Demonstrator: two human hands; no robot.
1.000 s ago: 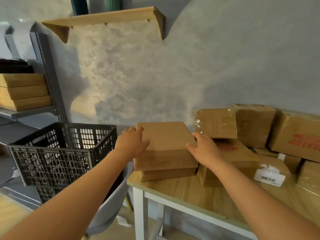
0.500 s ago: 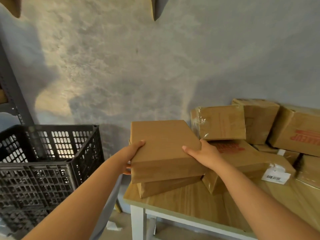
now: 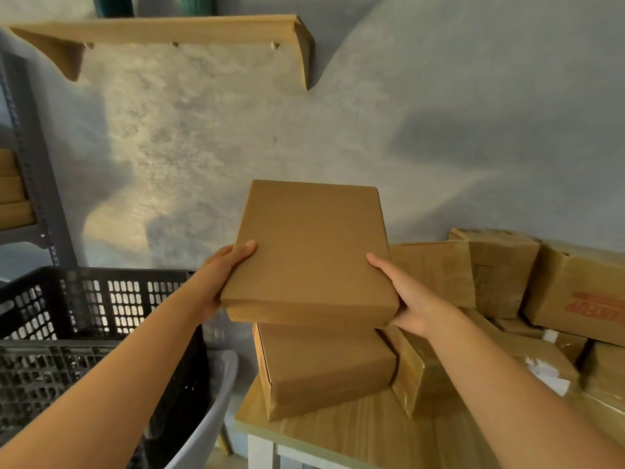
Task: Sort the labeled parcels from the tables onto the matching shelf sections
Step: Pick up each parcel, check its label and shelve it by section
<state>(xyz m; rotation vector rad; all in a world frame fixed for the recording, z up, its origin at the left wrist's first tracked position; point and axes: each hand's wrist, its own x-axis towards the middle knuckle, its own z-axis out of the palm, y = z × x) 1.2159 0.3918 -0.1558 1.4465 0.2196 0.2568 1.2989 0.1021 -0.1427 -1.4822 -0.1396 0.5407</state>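
Wooden table | flat parcel raised | left hand, right hand fingers grasping opposite edges

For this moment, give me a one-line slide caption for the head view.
Both hands, left and right, hold a flat brown parcel above another parcel on the wooden table.

Bystanders by the wall
A black crate sits on a white chair; above, a wooden wall shelf hangs on the grey wall.
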